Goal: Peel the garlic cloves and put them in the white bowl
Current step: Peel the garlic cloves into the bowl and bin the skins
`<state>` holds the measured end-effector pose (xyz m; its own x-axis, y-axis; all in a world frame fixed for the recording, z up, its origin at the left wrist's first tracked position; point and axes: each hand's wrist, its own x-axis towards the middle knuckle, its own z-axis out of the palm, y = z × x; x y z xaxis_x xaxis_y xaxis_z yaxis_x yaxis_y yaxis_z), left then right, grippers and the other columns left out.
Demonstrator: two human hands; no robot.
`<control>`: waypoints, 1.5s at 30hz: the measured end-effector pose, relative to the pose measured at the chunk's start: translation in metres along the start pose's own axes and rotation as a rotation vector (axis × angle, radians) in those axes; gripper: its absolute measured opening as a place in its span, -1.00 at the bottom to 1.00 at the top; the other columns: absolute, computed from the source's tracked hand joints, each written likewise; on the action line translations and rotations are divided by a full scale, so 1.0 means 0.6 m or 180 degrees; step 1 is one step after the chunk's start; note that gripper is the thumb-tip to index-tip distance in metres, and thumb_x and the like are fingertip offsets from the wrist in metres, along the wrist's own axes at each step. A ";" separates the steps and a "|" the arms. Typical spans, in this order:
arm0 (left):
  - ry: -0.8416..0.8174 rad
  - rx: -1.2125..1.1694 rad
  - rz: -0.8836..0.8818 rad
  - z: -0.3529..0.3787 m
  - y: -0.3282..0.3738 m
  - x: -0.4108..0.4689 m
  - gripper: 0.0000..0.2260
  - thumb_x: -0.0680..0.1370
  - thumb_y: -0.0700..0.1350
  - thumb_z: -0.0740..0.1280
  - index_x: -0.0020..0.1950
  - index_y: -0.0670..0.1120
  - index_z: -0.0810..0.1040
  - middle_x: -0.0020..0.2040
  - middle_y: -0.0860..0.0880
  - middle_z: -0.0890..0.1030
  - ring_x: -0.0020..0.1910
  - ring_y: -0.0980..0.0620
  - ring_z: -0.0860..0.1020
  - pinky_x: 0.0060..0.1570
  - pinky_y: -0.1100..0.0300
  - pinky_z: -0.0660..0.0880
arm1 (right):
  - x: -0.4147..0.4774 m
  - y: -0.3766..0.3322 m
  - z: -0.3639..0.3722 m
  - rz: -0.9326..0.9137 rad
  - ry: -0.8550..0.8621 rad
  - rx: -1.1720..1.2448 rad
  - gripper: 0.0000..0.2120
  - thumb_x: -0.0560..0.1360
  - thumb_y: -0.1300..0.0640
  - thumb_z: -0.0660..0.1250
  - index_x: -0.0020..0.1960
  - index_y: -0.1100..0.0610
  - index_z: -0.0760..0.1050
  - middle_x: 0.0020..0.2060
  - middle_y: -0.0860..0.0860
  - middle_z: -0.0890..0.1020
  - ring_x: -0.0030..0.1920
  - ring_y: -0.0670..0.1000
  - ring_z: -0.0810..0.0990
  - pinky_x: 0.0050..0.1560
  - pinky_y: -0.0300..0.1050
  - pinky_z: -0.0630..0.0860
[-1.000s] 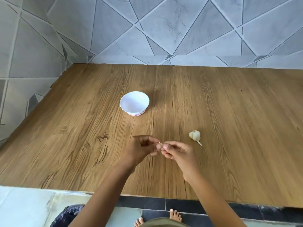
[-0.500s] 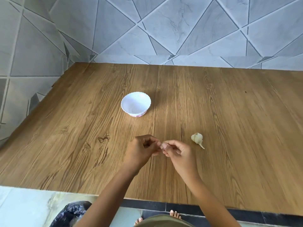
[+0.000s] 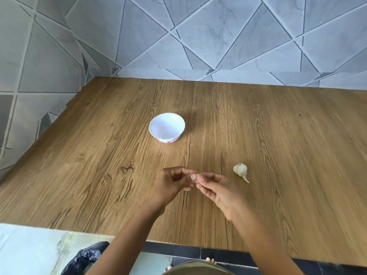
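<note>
Our left hand (image 3: pixel 172 185) and right hand (image 3: pixel 220 192) meet above the wooden surface (image 3: pixel 95 175), fingertips curled, both pinching a tiny garlic clove (image 3: pixel 196 176) that is mostly hidden. To the right lies the pale, papery garlic bulb (image 3: pixel 240 170). Farther back stands the scalloped white bowl (image 3: pixel 166 127).

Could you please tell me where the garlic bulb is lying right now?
In the head view, the garlic bulb lies on the wooden table, just right of the right hand and nearer the person than the white bowl.
</note>
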<state>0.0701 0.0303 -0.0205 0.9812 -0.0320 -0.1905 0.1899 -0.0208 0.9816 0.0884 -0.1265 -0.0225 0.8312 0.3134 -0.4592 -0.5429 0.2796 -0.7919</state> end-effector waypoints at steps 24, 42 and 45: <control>-0.0261 -0.0667 -0.1150 -0.010 -0.006 -0.008 -0.84 0.55 -0.19 0.30 -0.22 -0.17 0.49 -0.43 0.00 0.51 -0.46 0.15 0.46 -0.44 0.35 0.42 | 0.026 0.046 -0.015 -0.3074 -0.0377 -0.3765 -0.87 0.52 0.26 0.17 -0.21 0.19 0.33 -0.30 -0.11 0.36 -0.29 -0.14 0.30 -0.28 -0.30 0.28; -0.0049 0.0196 0.0460 -0.004 -0.021 0.002 -0.84 0.46 -0.10 0.37 -0.15 -0.20 0.54 -0.28 -0.02 0.57 -0.26 0.08 0.51 -0.21 0.26 0.47 | 0.014 0.025 0.008 0.0286 -0.0617 -0.0585 -0.77 0.64 0.25 0.09 -0.15 0.16 0.43 -0.43 -0.04 0.37 -0.44 -0.13 0.29 -0.43 -0.29 0.23; -0.0080 0.0226 0.0266 -0.015 -0.024 0.006 -0.86 0.43 -0.11 0.41 -0.12 -0.18 0.60 -0.25 -0.04 0.63 -0.23 0.05 0.57 -0.20 0.25 0.52 | 0.015 0.023 0.001 -0.0033 -0.0479 -0.1396 -0.81 0.62 0.17 0.17 -0.12 0.17 0.49 -0.38 -0.05 0.46 -0.38 -0.14 0.39 -0.35 -0.30 0.32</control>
<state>0.0711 0.0397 -0.0353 0.9921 -0.0615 -0.1091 0.1035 -0.0876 0.9908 0.0884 -0.1190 -0.0374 0.7921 0.4501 -0.4123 -0.4056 -0.1167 -0.9066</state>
